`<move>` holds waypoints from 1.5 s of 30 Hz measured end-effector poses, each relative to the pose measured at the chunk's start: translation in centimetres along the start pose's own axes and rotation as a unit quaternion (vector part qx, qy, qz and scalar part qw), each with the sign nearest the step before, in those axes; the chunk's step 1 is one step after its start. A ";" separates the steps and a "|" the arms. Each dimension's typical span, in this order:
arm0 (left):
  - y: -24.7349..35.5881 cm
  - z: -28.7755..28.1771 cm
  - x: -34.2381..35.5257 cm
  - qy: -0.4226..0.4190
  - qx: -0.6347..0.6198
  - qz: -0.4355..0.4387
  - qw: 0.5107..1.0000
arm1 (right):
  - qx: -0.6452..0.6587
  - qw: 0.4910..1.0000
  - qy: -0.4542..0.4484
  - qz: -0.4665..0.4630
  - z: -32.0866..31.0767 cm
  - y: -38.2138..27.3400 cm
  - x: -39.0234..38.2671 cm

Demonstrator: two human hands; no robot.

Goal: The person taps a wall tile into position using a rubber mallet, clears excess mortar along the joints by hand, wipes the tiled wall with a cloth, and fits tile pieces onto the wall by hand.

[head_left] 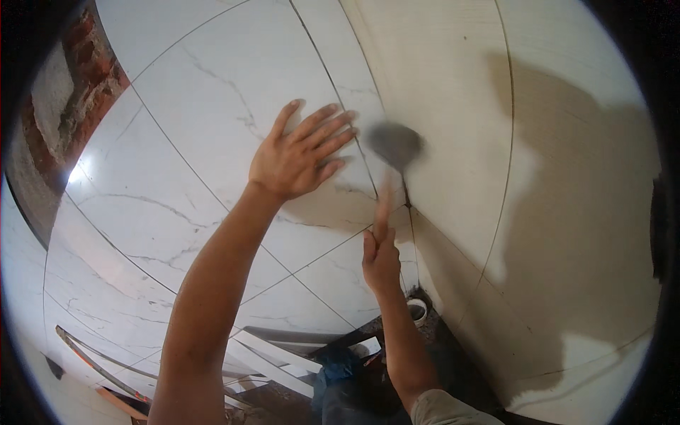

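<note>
My left hand (301, 149) lies spread flat on a white marble-patterned wall tile (191, 120), its fingertips beside the seam near the inside corner. In my right hand (379, 262) is the pale wooden handle (384, 205) of a mallet. The mallet's dark head (394, 145), smeared by motion, is just right of my left fingertips, close to the corner between the marbled tiles and the cream tiled wall (453, 99). Whether the head touches the surface, I cannot tell.
Exposed brick and mortar (78, 85) show at the upper left. Along the bottom lie white strips (276, 368), a long curved strip (92, 358), a crumpled blue item (336, 365) and a white roll or pipe end (418, 309) in the dark corner. Shadows fall on the cream wall.
</note>
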State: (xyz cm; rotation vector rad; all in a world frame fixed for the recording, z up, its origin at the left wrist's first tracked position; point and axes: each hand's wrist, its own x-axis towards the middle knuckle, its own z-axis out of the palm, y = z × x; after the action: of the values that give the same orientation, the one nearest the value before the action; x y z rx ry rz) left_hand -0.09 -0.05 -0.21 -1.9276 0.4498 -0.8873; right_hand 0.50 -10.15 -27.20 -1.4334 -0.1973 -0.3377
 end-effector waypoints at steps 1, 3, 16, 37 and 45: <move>0.0 0.1 -0.1 -0.007 -0.002 0.000 1.000 | 0.070 0.997 0.020 -0.039 0.0 -0.7 -0.4; -0.4 0.1 0.2 -0.011 0.001 -0.004 1.000 | 0.141 0.986 0.038 -0.084 0.4 -0.6 0.3; 0.0 -0.3 0.2 -0.004 -0.011 0.007 1.000 | 0.044 0.991 0.024 -0.124 -0.1 -0.3 0.7; -0.5 -0.5 0.2 0.021 -0.042 0.013 0.999 | -0.064 0.989 0.085 -0.102 -2.7 -2.7 0.0; -2.8 -1.7 0.6 0.025 -0.211 0.011 0.977 | 0.066 0.974 0.089 -0.200 -5.2 -7.5 -0.2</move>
State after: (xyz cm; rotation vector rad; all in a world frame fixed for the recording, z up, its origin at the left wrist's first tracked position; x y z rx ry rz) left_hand -1.08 -0.06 2.98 -2.2822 0.7352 -0.8778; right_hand -2.57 -16.03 -20.99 -1.2197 -0.3575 -0.7658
